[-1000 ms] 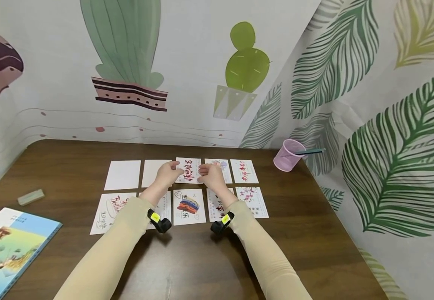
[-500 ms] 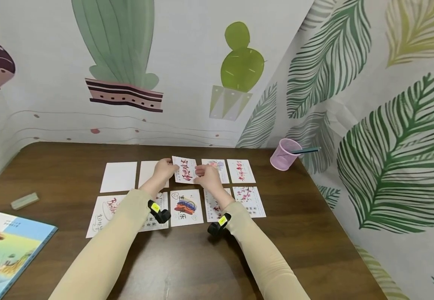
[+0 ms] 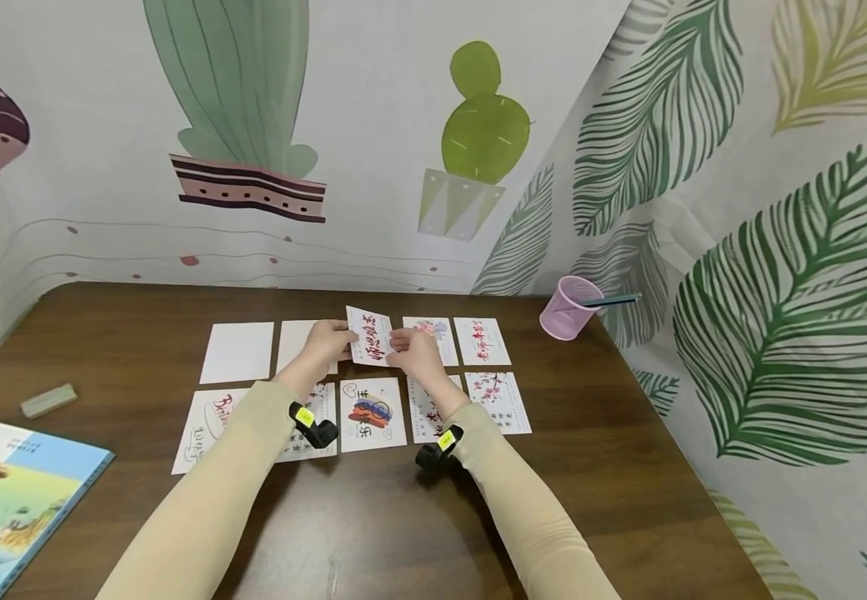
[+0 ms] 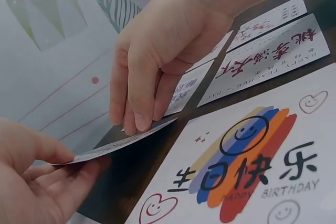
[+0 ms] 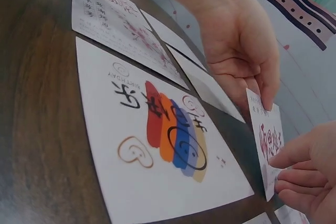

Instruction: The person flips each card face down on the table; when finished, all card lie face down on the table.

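A white greeting card (image 3: 368,337) with red brush lettering is lifted off the table and tilted in the back row. My left hand (image 3: 321,350) pinches its left edge between thumb and fingers. On the opposite side, my right hand (image 3: 416,356) pinches the right edge; the right wrist view shows its thumb on the printed face. Just in front lies a birthday card (image 3: 373,414) with rainbow stripes. A blank-looking card (image 3: 294,343) is partly behind my left hand, and a floral card (image 3: 437,340) sits beyond my right.
Several other cards lie in two rows, including a plain white card (image 3: 236,353) and a pink blossom card (image 3: 498,404). A pink cup (image 3: 570,308) holding pencils stands at the back right. A picture book (image 3: 24,500) and an eraser-like block (image 3: 48,401) lie left.
The red-lettered card, lying nearly flat a second ago, is now raised and tilted up between my hands. The head view has shifted slightly. Other cards keep their places.
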{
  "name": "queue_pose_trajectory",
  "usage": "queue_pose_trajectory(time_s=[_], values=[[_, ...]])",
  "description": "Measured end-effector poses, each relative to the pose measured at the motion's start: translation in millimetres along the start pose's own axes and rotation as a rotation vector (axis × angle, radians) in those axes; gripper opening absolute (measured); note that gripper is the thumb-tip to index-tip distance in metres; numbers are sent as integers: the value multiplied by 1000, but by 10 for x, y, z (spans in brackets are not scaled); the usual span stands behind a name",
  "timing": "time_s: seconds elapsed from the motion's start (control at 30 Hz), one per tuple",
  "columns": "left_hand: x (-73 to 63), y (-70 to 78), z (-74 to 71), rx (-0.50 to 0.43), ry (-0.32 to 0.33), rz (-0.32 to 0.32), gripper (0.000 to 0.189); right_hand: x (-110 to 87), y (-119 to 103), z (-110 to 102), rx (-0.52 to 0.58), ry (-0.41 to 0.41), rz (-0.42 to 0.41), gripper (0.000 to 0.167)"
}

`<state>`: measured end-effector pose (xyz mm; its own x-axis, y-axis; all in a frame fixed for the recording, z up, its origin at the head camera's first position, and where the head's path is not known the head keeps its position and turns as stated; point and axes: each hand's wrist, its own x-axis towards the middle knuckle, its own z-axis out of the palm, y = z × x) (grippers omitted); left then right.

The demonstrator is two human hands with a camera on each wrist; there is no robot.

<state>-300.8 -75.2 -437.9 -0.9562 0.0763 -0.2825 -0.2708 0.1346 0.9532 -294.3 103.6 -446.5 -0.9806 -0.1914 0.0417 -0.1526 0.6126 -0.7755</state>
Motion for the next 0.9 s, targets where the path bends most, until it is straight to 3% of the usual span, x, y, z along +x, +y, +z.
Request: queue_pose_trajectory(time_s=[0.2,0.43,0.53,0.67,0.8,0.9], values=[[-105,42,-37,20,39,99,53,-12,-108,-36,-4,65,-56,38],[-238,85,-4,33,180,230,48,-71,-356,-53,78,90,-167,32],[-282,106,41,74,209,305,45,-83,-440,-38,112,89,-194,33],[-334,121,78,84,178,392,44,-84,-494,-17,144,120,-183,37],[-373,108,78,82,116,446,45,-97,-516,-28,206,162,-156,41],[-374,89,84,111,107,483,43,-108,-538,-52,245,187,-142,43]])
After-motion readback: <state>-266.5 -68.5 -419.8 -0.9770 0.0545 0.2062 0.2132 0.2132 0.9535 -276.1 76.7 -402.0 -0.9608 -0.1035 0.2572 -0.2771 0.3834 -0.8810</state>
